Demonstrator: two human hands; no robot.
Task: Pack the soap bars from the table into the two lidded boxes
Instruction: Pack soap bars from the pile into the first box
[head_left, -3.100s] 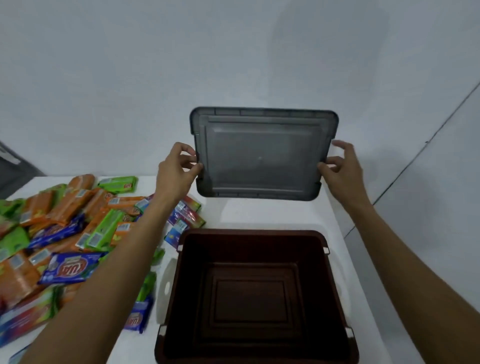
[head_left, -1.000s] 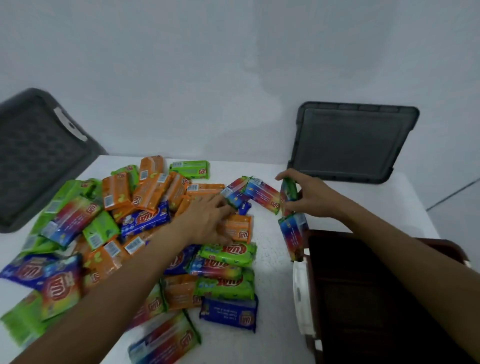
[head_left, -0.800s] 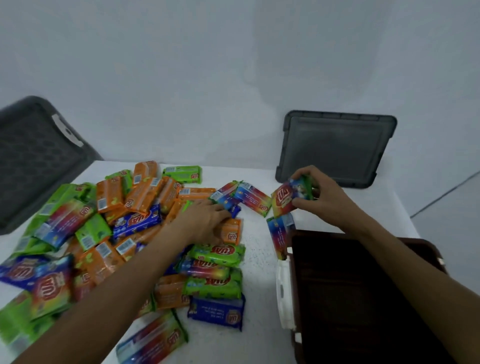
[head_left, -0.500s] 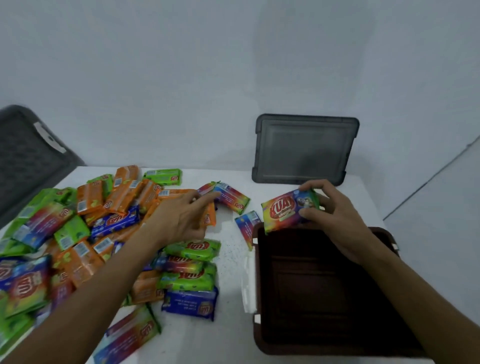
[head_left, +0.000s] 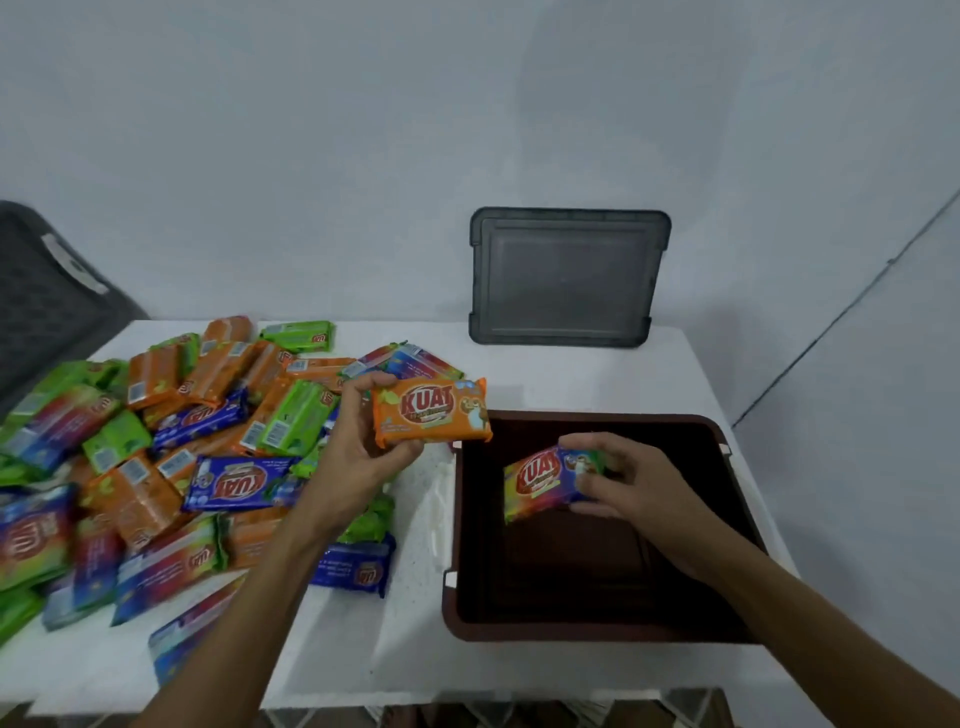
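Left of the box (head_left: 597, 631) lies the pile (head_left: 156, 457). Our left hand (head_left: 358, 457) grips 1 orange bar (head_left: 431, 413) just left of the box. Our right hand (head_left: 639, 483) pinches 1 rainbow bar (head_left: 540, 478) inside the box. We should lay it flat in a corner, starting tight rows.

The brown box (head_left: 597, 631) stands with its mouth open upward. The right hand (head_left: 644, 483) and its rainbow bar (head_left: 545, 480) fill the mouth's 12 o'clock half, and the forearm (head_left: 779, 597) crosses the 4 o'clock rim. The 7 o'clock quarter looks free, though the inside is dark.

At the box's 10 o'clock corner the left hand (head_left: 358, 457) holds an orange bar (head_left: 431, 413) above the rim, barring that way in. At 9 o'clock the heap of soap bars (head_left: 156, 441) crowds the table (head_left: 571, 379).

Bare table lies at 12 o'clock, up to the grey lid (head_left: 569, 278) leaning on the wall (head_left: 467, 130), and at 7 o'clock.
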